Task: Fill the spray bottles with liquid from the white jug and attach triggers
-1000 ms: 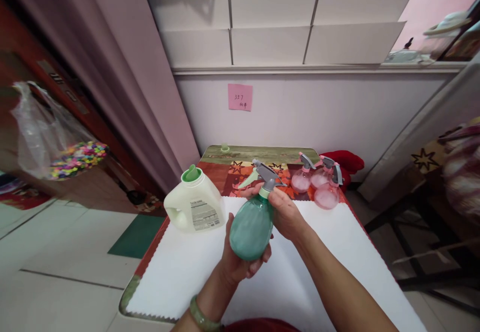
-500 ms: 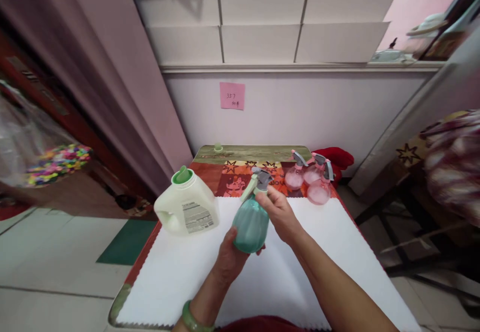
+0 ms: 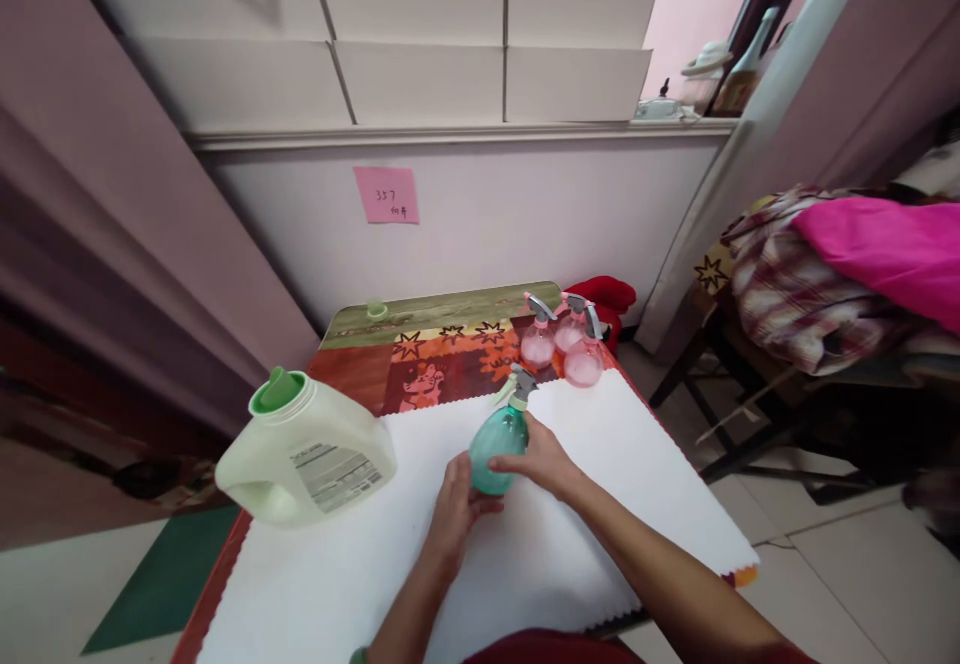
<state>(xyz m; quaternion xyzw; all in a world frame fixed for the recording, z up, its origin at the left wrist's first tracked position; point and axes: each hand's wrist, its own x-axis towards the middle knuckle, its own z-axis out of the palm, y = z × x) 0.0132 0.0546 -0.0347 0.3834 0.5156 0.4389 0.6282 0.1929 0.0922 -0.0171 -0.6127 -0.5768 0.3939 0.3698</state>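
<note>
A green spray bottle (image 3: 495, 449), with a grey and pale green trigger head, is held slightly tilted above the white mat (image 3: 570, 584). My right hand (image 3: 544, 459) is closed round its right side, the thumb across the front. My left hand (image 3: 451, 509) cups the lower left side, with fingers by the base. To the left stands a big pale jug (image 3: 330, 454) with a handle, a printed label and a green spout in its open neck. Pink spray bottles (image 3: 583, 362) with grey triggers stand together at the table's far right.
A small green cap (image 3: 376, 310) lies at the table's back left. Behind the table is a wall with a pink note (image 3: 387, 194). A red cloth item (image 3: 606, 296) sits beyond the pink bottles. At right, clothes (image 3: 795, 274) are piled on a dark stool.
My view has turned to the right. My right hand has moved from the bottle's neck down to its body. The bottle is more upright and further from me, and my left hand's grip looks looser.
</note>
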